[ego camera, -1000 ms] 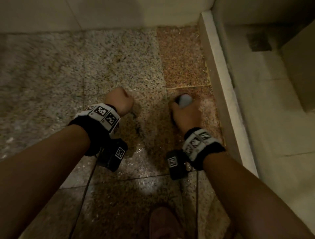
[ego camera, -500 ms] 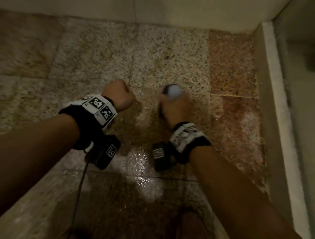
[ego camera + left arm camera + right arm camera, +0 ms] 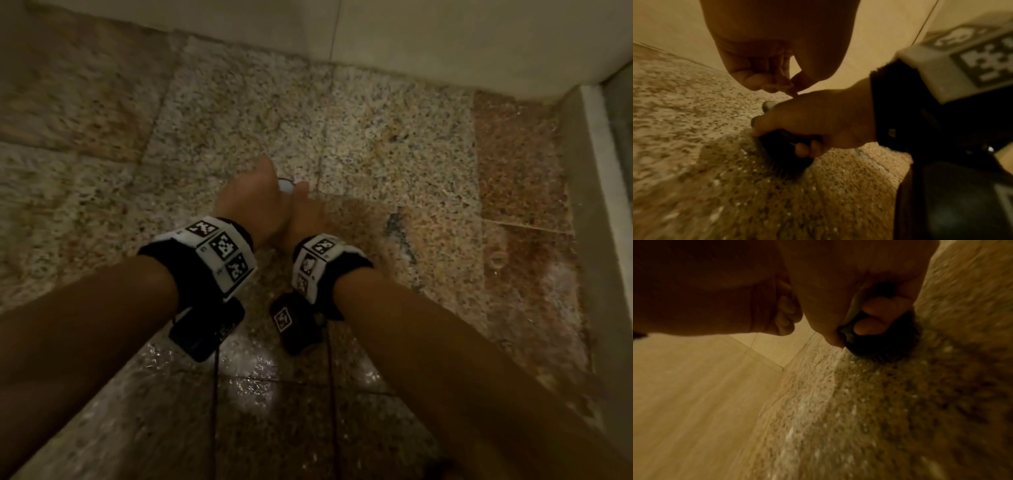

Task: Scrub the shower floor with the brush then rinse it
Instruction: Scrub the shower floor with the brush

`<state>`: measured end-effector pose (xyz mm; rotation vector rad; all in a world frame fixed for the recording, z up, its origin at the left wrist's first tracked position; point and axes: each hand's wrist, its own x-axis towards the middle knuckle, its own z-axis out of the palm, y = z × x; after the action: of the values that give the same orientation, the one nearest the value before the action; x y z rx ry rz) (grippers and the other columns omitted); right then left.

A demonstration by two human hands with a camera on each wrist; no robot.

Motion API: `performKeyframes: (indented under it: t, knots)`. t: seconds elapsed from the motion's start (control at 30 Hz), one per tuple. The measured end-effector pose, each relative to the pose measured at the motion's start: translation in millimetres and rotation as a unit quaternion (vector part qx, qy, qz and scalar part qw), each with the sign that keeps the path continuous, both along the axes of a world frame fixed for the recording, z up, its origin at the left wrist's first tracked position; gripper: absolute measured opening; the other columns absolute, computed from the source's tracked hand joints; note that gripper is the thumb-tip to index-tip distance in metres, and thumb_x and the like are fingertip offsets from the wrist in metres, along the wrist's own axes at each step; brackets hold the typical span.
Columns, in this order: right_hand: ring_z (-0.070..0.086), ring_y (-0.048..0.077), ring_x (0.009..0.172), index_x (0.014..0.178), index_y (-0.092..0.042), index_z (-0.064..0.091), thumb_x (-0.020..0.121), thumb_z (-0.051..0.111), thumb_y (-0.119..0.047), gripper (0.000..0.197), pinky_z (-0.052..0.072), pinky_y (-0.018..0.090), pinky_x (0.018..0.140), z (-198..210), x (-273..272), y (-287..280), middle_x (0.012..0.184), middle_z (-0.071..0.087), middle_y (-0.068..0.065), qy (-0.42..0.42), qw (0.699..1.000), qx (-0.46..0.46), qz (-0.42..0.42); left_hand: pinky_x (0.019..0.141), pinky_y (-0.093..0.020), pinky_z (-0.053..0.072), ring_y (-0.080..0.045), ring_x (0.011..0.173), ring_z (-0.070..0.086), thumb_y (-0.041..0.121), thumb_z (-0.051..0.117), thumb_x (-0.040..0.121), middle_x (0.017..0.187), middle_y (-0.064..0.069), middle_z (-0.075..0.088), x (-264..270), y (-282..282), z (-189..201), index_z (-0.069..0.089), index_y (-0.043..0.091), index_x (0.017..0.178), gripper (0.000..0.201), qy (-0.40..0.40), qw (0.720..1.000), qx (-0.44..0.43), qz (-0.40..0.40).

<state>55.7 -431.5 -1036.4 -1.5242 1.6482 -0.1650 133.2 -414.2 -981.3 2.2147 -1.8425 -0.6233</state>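
Right hand [image 3: 818, 123] grips the brush [image 3: 785, 155], bristles on the wet shower floor [image 3: 394, 144]. Left hand [image 3: 772, 65] is fisted, holding nothing, just left of it.

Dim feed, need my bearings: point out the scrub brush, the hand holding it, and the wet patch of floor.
scrub brush [image 3: 785, 155]: left wrist view, on the dark bristles under the fingers.
right hand [image 3: 818, 120]: left wrist view, on the back of the hand gripping the brush.
wet patch [image 3: 253, 373]: head view, on the glistening tile between the forearms.

Dim warm light; wrist views blurred, shadowed.
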Motion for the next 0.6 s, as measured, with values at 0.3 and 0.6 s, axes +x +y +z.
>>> performKeyframes:
  t: [0.3, 0.6]
  knots:
    - [0.059, 0.034, 0.077, 0.146, -0.021, 0.022, 0.089, 0.050, -0.050, 0.070, 0.052, 0.037, 0.066, 7.8, -115.1, 15.1, 0.091, 0.061, 0.008, 0.212, 0.960, -0.099, -0.156, 0.057, -0.032, 0.036, -0.026, 0.067, 0.050, 0.025, 0.043, 0.096, 0.073, -0.005, 0.051, 17.9, 11.7, -22.4, 0.037, -0.003, 0.135, 0.049, 0.040, 0.999, 0.020, 0.006]
    - [0.059, 0.015, 0.093, 0.124, -0.018, 0.049, 0.095, 0.049, -0.040, 0.036, 0.051, 0.037, 0.082, 18.6, -53.1, 39.9, 0.112, 0.059, -0.002, -0.011, 0.992, -0.112, -0.055, 0.061, -0.032, 0.036, -0.031, 0.081, 0.059, 0.029, 0.049, 0.094, 0.092, -0.013, 0.063, -17.9, 16.0, -7.1, 0.030, -0.003, 0.138, 0.057, 0.108, 0.993, 0.032, 0.028]
